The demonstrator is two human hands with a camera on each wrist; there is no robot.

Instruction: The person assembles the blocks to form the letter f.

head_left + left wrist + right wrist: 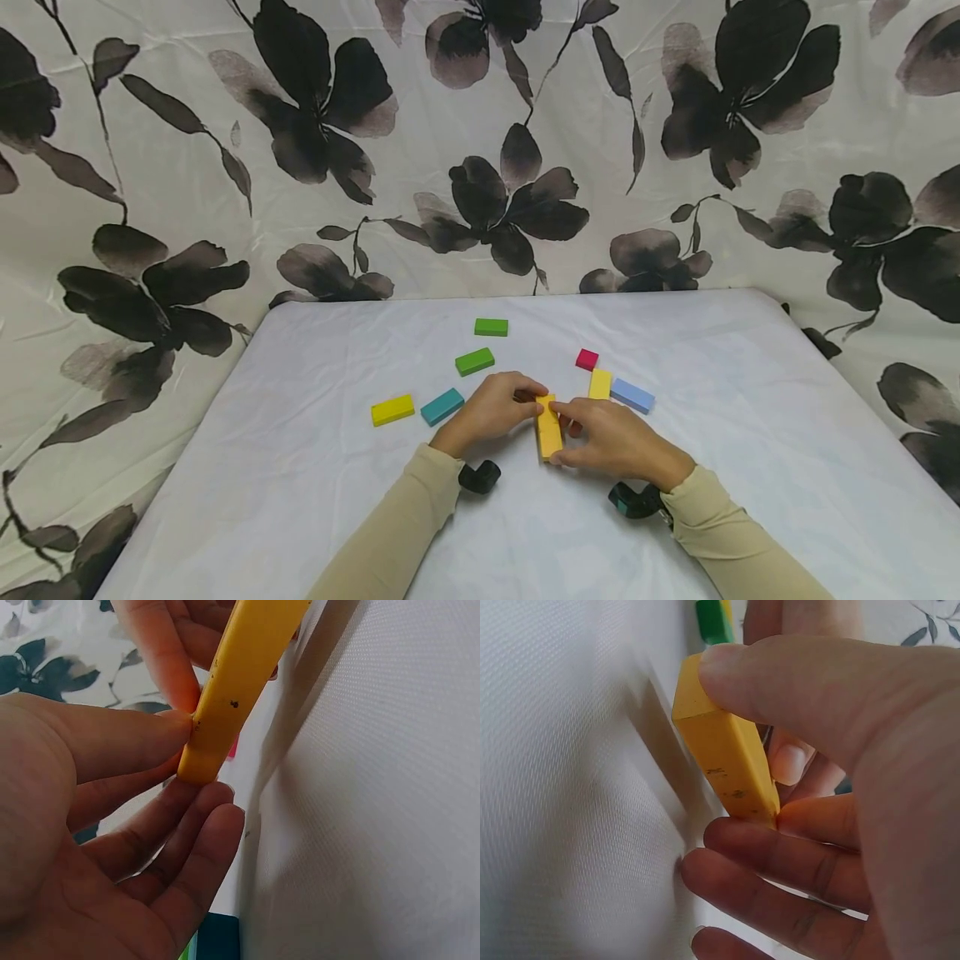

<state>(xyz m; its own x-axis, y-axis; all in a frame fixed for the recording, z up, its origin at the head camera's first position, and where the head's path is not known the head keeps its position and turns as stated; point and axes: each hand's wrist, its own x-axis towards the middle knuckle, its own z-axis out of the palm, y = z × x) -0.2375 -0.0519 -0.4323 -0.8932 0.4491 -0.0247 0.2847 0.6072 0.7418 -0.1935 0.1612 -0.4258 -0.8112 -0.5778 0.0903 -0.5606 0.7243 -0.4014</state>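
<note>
Both hands hold one orange-yellow wooden block, its long side pointing away from the body, close over the white tabletop. My left hand pinches the far end with thumb and fingers. From the other side my right hand grips the block lengthwise, its thumb on the near end and its index finger by the far end. Small dark marks spot the block's faces in both wrist views. In the right wrist view the right thumb covers part of the near end, and the lower fingers spread beside the block.
Left of the hands lie a yellow block, a teal block and two green blocks. To the right are a red block, another yellow block and a blue block. Floral cloth hangs behind the table.
</note>
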